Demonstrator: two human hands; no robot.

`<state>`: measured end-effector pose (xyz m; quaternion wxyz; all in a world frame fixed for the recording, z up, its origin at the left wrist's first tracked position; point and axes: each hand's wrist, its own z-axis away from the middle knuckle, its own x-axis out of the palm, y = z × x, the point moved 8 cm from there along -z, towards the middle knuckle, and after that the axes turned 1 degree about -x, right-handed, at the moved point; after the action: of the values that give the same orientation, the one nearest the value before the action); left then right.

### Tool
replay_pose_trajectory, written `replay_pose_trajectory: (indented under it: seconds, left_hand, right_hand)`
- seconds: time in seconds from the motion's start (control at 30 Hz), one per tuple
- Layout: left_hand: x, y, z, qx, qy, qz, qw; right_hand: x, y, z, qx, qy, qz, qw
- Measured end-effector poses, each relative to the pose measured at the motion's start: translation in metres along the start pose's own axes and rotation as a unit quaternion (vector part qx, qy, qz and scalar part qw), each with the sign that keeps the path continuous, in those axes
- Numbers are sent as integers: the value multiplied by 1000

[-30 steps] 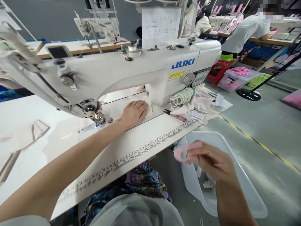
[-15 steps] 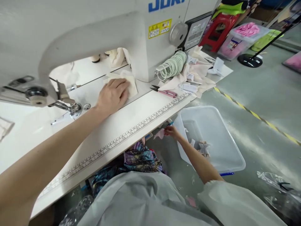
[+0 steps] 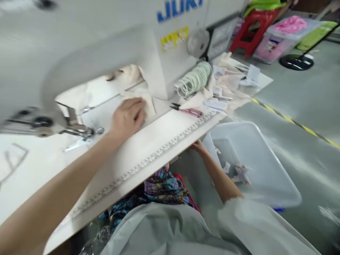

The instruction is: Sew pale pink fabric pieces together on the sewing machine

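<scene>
On the white table of a sewing machine (image 3: pixel 148 46), my left hand (image 3: pixel 129 115) lies on cream fabric (image 3: pixel 149 104), its fingers bent together over it. The needle and presser foot (image 3: pixel 89 132) stand to the left of this hand, apart from it. My right hand (image 3: pixel 198 145) is low at the table's front edge, beside a translucent plastic bin (image 3: pixel 265 159). The edge hides its fingers and anything in them. Pink-handled thread snips (image 3: pixel 190 111) lie on the table to the right of my left hand.
A coil of pale green cord (image 3: pixel 196 79) sits against the machine, beside a pile of light fabric pieces with white labels (image 3: pixel 225 86). Small fabric pieces (image 3: pixel 241 173) lie inside the bin. Patterned cloth (image 3: pixel 164 186) hangs below the table edge. Behind are a red stool (image 3: pixel 255 32) and a pink-filled box (image 3: pixel 273 46).
My right hand, which held a small pink fabric piece out in view, has gone further under the table edge, and the piece is hidden. My left hand stays on the cream fabric. The view has shifted.
</scene>
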<state>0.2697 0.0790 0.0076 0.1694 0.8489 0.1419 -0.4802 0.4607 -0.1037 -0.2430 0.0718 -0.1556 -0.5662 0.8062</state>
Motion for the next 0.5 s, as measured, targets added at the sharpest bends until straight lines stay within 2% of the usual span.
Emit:
replay_pose_trajectory:
  seconds: [0.07, 0.17, 0.23, 0.3, 0.4, 0.5]
  left_hand:
    - [3, -2, 0, -7, -13, 7, 1000]
    - [3, -9, 1, -30, -8, 29, 999]
    - [0, -14, 0, -46, 8, 36, 998]
    - [-1, -19, -2, -73, 26, 47, 996]
    - [-2, -29, -16, -130, 56, 57, 988]
    - [-1, -36, -38, -188, 72, 70, 977]
  right_hand:
    - [1, -17, 12, -24, -56, -6, 998]
    - [-11, -51, 47, -66, -125, -10, 990]
    - [-18, -82, 72, -96, -163, -9, 982]
    - [-19, -123, 91, -174, -185, -20, 967]
    - [-8, -171, 98, -257, -187, -19, 948]
    - [16, -195, 95, -304, -209, 11, 929]
